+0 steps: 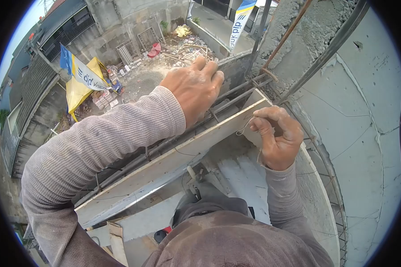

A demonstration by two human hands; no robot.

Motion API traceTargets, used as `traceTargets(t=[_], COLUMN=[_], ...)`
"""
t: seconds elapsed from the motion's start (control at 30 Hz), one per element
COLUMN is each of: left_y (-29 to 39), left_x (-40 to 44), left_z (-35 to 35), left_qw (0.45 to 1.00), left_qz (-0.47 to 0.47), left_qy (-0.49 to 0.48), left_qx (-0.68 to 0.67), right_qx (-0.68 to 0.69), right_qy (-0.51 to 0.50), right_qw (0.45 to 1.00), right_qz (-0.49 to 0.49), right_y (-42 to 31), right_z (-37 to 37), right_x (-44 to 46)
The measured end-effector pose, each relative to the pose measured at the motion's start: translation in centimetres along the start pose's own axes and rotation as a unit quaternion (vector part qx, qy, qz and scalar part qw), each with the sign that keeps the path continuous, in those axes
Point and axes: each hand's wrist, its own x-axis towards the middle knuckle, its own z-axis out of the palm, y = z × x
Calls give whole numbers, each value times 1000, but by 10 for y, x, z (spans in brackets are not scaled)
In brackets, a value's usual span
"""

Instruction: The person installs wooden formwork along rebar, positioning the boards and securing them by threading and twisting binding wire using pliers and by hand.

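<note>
My right hand (280, 139) pinches a thin tie wire (242, 130) between thumb and fingertips; a small loop of it hangs out to the left, over the board's edge. My left hand (192, 91) is farther out, above the steel bars on the board's outer side. Its fingers curl down and away from me, so their tips, and anything in them, are hidden. Between and below the hands runs a long formwork board (173, 155) set on edge. Reinforcing bars (133, 171) with stirrups lie along its outer face.
A rough concrete column (294, 40) with bars stands at upper right, beside a cracked grey slab (356, 120). A curved panel (318, 200) is at my right. Past the bars is a drop to a yard with rubble (187, 49), a yellow tarp (82, 91) and a banner (87, 78).
</note>
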Motion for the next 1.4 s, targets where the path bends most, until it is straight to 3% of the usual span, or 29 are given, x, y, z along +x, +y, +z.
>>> traceTargets(t=[0.03, 0.1, 0.17, 0.23, 0.3, 0.37, 0.4, 0.5, 0.57, 0.6, 0.63, 0.7, 0.77, 0.83, 0.87, 0.97, 1.2, 1.3, 1.4], left_y=[3, 4, 2, -7, -15, -17, -19, -20, -17, -19, -22, -30, -34, -36, -37, -37, -41, -41, -42], left_x=[-2, -6, -4, 7, 12, 15, 13, 2, -10, -12, -9, 4, 16, 31, 34, 39, 38, 31, 26], left_z=[2, 2, -1, -9, -11, -24, -23, -5, 14, 15, 19, 21, 19, 17, 18, 27, 19, 21, 33], left_qw=[1000, 994, 995, 989, 990, 979, 980, 986, 988, 980, 979, 959, 959, 956, 955, 945, 940, 944, 954], left_qz=[2, -29, -45, -108, -99, -98, -100, -85, -22, 36, 32, 270, 276, 290, 295, 325, 338, 327, 286], left_qy=[-3, 109, 86, -87, -82, -160, -155, -105, 143, 182, 185, 80, 62, -36, -39, 23, 2, 13, 93], left_qx=[-2, -1, 0, -45, -51, -77, -79, -97, -60, -77, -83, -38, -23, 4, 4, -10, 40, 47, -22], right_qx=[14, 2, -29, -28, -26, -143, -154, -169, -171, -173, -176, -165, -127, -129, -127, -141, -144, -155, -123], right_qy=[15, 28, 24, 15, 5, -140, -151, -184, -188, -170, -150, -139, -142, -154, -159, -167, -248, -195, -234], right_qw=[998, 998, 998, 999, 999, 971, 961, 951, 954, 959, 964, 965, 972, 970, 970, 967, 949, 967, 956], right_qz=[54, 58, 55, 43, 26, -130, -172, -181, -157, -146, -132, -146, -136, -137, -134, -135, -130, -60, -128], right_y=[2, 8, 7, -4, -4, 2, 8, 12, 7, 5, 6, 10, 14, 12, 11, 13, 11, 5, 17], right_z=[-3, -8, -13, -7, -2, 2, 9, 20, 17, 16, 16, 18, 17, 17, 18, 18, 5, 16, 12], right_x=[-6, -9, -6, 9, 26, 47, 51, 48, 37, 30, 27, 26, 29, 33, 34, 34, 40, 51, 81])
